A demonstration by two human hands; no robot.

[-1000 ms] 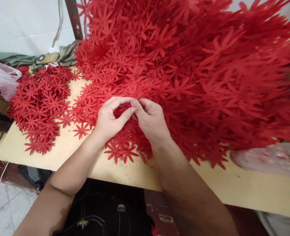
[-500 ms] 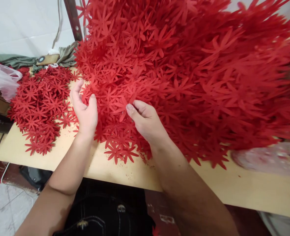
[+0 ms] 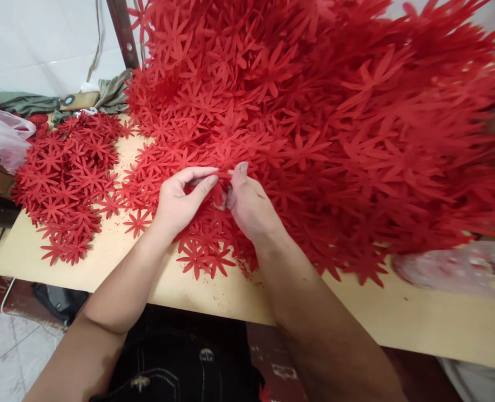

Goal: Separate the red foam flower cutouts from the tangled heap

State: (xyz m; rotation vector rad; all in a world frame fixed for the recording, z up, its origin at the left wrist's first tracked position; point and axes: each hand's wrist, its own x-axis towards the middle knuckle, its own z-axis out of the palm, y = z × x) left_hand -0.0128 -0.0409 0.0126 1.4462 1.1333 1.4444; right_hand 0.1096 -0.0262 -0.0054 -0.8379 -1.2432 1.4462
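A big heap of red flower-shaped pieces point(image 3: 289, 139), with narrow petals and a soft foam-like or felt-like look, spreads over the table in front of me. Just above its near part, my left hand point(image 3: 182, 201) pinches the edge of one red flower-shaped piece point(image 3: 221, 177) between thumb and fingers. On the other side of that piece is my right hand point(image 3: 251, 209), thumb raised and fingers curled around it. The fingertips of the two hands nearly meet, and they hide most of the piece.
A smaller pile of red flower-shaped pieces point(image 3: 69, 178) lies to the left on the pale tabletop point(image 3: 226, 298). Behind it are a green cloth point(image 3: 115, 92) and a phone-like object point(image 3: 80, 101). Plastic bags sit at far left point(image 3: 4, 134) and right point(image 3: 452, 265).
My left hand has come right from beside the heap, closing from open onto the piece at my right hand. My right hand has turned, its thumb now raised.
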